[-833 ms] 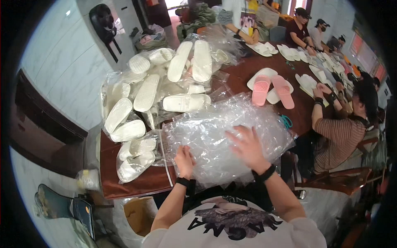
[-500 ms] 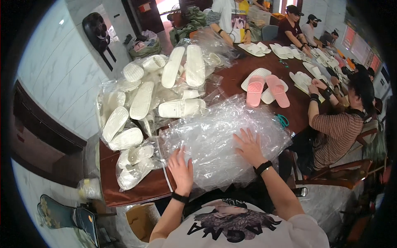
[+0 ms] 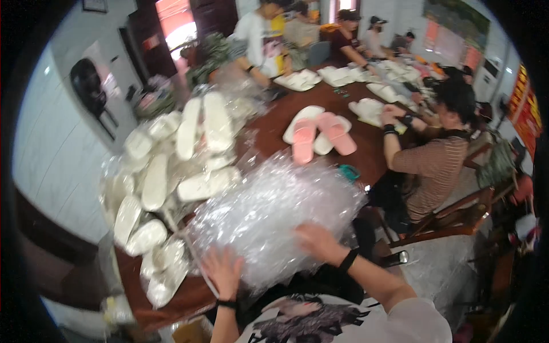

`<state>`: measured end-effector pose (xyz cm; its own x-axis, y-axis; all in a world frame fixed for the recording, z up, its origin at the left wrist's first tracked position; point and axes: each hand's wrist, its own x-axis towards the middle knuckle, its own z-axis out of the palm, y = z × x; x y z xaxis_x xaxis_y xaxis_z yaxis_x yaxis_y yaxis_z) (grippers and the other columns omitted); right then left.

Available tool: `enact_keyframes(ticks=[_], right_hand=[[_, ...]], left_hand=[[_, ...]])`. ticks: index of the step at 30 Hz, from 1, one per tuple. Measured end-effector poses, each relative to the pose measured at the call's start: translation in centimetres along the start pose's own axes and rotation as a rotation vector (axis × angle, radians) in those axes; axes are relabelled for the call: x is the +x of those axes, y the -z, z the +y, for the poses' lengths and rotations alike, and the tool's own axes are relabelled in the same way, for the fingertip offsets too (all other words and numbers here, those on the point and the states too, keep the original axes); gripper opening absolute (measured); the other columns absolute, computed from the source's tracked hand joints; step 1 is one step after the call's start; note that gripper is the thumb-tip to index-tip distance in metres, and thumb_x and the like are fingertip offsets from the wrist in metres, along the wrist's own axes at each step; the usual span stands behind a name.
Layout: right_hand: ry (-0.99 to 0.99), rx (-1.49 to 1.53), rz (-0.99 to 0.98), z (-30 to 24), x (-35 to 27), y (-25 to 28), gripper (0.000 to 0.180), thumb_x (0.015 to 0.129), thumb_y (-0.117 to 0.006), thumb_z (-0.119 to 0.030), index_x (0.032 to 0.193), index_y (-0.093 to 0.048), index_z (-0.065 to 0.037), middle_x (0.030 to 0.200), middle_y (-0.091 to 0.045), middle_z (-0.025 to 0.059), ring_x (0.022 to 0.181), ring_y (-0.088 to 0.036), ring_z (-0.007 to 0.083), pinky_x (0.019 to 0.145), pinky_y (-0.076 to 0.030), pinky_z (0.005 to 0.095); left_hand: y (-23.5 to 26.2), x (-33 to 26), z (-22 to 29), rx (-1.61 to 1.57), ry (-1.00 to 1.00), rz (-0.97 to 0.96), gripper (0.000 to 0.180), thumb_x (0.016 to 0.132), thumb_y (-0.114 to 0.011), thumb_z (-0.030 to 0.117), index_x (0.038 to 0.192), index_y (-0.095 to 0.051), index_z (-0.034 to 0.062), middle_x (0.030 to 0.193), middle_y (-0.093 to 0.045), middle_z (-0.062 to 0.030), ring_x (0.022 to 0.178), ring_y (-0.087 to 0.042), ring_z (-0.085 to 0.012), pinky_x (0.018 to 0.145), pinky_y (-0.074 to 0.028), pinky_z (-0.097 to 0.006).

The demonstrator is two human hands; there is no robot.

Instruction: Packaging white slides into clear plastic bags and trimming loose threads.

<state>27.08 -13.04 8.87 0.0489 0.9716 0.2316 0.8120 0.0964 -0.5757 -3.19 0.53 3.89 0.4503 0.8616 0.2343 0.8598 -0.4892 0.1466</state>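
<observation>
A broad pile of transparent plastic bags covers the table's near edge in front of me. My left hand rests at the pile's near left corner, fingers spread, holding nothing. Over the pile's right part is my right hand, turned inward; motion smears its fingers, so their grip is hidden. To the left lie several white slippers, many in plastic bags. Beyond the pile, a pair of pink slippers lies across white slippers. Teal-handled scissors lie at the pile's far right edge.
A person in a striped top sits at the table's right side, handling white slippers. Other people work along the far side, beside more white slippers. A wooden chair stands to my right. The reddish-brown tabletop shows between the slippers.
The view has swung right, so the table sits further left and lower. My right hand has drawn in toward me and turned leftward. My left hand stays at the pile's near left corner.
</observation>
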Motion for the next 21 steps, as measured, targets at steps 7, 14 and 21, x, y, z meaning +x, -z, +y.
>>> enact_keyframes(ticks=[7, 14, 21], right_hand=[[0.3, -0.434, -0.241, -1.5, -2.5, -0.3, 0.064, 0.087, -0.054, -0.014, 0.146, -0.034, -0.026, 0.152, -0.033, 0.0104, 0.143, -0.026, 0.0287, 0.115, -0.017, 0.057], [0.004, -0.51, -0.023, 4.9, -1.7, 1.6, 0.054, 0.085, -0.049, -0.005, 0.137, -0.047, -0.021, 0.148, -0.037, 0.0113, 0.141, -0.03, 0.032, 0.114, -0.019, 0.0581], [-0.46, 0.415, 0.691, 0.9, -6.0, 5.6, 0.052, 0.08, -0.053, 0.003, 0.13, -0.051, -0.008, 0.137, -0.046, 0.0118, 0.126, -0.044, 0.0268, 0.108, -0.032, 0.0399]], left_hand=[[-1.6, 0.2, 0.0, -0.004, 0.177, -0.149, 0.062, 0.088, -0.057, 0.054, 0.141, -0.047, 0.024, 0.151, -0.028, -0.0257, 0.133, -0.032, -0.0494, 0.107, -0.023, -0.065], [-2.6, 3.4, 6.6, -0.268, -0.021, -0.118, 0.057, 0.088, -0.059, 0.049, 0.133, -0.055, 0.0137, 0.145, -0.037, -0.0259, 0.118, -0.044, -0.0459, 0.1, -0.038, -0.052], [1.3, 4.3, 8.2, -0.335, -0.003, -0.119, 0.058, 0.087, -0.064, 0.041, 0.137, -0.05, 0.0153, 0.15, -0.028, -0.0225, 0.118, -0.045, -0.0452, 0.097, -0.042, -0.051]])
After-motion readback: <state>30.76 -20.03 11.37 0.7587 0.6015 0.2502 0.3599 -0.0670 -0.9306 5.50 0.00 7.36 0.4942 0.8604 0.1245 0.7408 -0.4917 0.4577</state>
